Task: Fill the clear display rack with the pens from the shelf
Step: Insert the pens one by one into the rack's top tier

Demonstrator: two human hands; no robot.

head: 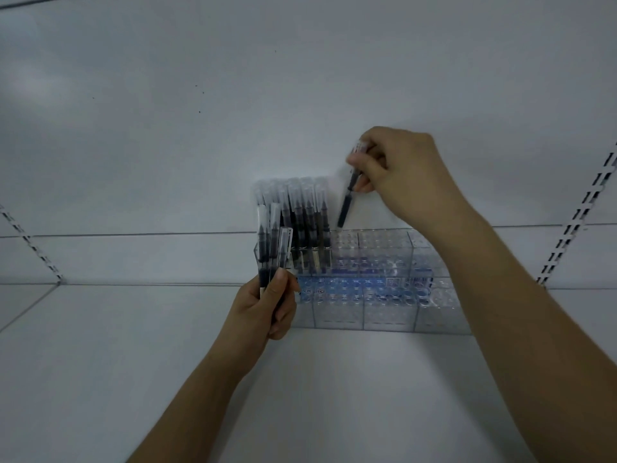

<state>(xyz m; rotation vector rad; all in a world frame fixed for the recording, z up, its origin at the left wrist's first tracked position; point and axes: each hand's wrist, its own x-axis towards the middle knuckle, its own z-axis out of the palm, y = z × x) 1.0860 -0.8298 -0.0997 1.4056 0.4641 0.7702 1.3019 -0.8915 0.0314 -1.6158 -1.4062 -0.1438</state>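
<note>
pen (345,202) (tilted) seemingly just above rack (384,252).

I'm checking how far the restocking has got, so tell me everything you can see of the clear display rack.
The clear display rack is a see-through, plastic-looking block standing on the white shelf, stepped in tiers and split into box-like sections, each topped with a grid of round holes. A blue printed label shows through its middle. Only the upper left section holds upright pens; the other holes look empty. The right hand holds one pen tilted, its lower end just above a hole beside the filled section.
</note>
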